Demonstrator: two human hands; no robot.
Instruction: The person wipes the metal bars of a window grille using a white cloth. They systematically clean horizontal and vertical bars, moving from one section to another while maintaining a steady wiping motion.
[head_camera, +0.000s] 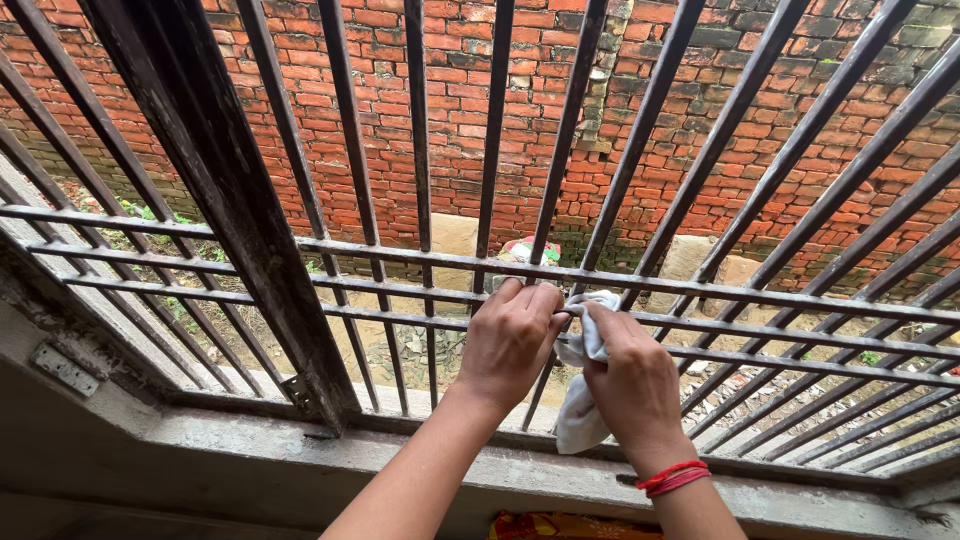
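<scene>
Two bare hands at a dark metal window grille (250, 230), seen from a head camera looking down and out. Left hand (510, 340) curled shut over a horizontal bar (400, 290) of the grille, fingertips (535, 295) hooked across the top of it, knuckles toward the camera. Right hand (635, 385) just beside, closed tight on a white cloth (580, 415), thumb and fingers (610, 325) pinching the upper fold against the same stretch of bar. Upper end of the cloth bunched between the two sets of fingertips, touching both; lower end hanging loose below the right palm, down toward the concrete sill (420, 440). Red thread bracelet (672, 477) around the right wrist, well below the fingers. Vertical bars rising above the fingertips, fanning outward toward the top edge. Thicker frame post (215, 170) well to the left of the left fingers, slanting down to the sill. Beyond the fingers, through the bars, a red brick wall (700, 120) and bare ground with scattered rubble. Just past the fingertips, slightly above, a small colourful bundle (530, 248) lying on the ground at the foot of the wall. Patches of green weeds (150, 215) far to the left of the hands. Below the forearms, at the bottom edge, a strip of orange patterned fabric (565, 525).
</scene>
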